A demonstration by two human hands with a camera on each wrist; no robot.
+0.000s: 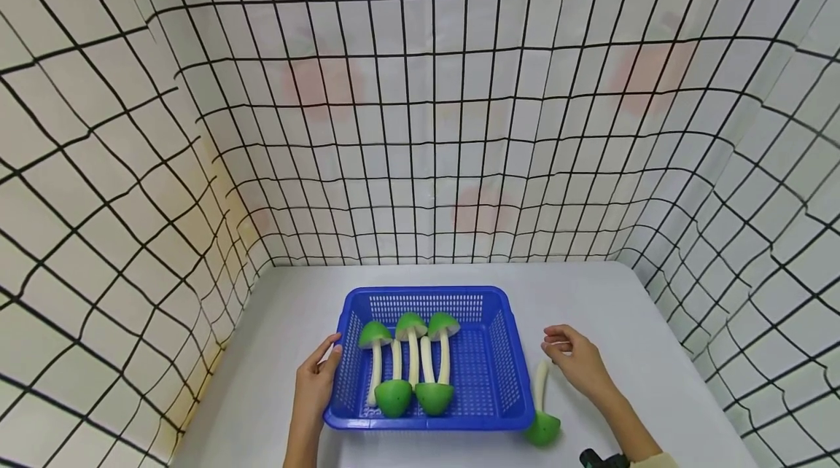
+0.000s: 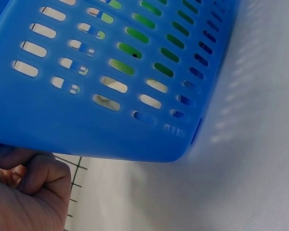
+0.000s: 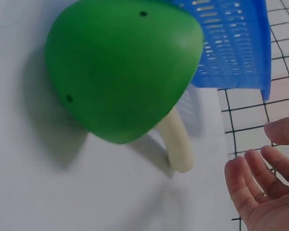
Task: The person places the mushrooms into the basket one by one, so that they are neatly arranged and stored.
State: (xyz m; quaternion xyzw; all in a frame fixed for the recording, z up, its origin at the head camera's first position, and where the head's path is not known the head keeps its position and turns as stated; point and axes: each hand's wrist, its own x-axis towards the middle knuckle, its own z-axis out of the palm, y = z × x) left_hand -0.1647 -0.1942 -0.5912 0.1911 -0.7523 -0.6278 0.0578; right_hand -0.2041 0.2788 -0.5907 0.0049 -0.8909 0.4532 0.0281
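My left hand rests against the left wall of the blue perforated plastic basket, thumb up at the rim and fingers along the outside; in the left wrist view those fingers look curled below the basket's slotted side, so I take this grip as closed on the rim, though the contact itself is partly hidden. The basket sits on the pale grey counter, near its front edge. Inside it lie five toy mushrooms with green rounded caps and long cream stems, side by side, three with caps toward the far wall and two with caps toward me.

My right hand is open, fingers loosely spread and holding nothing, palm visible in the right wrist view. It hovers just beside a sixth green-capped, cream-stemmed toy mushroom, which lies on the counter right of the basket, cap toward me and stem pointing away. That mushroom is close to my fingertips but apart from them.

Grid-patterned white sheeting walls the counter on three sides.
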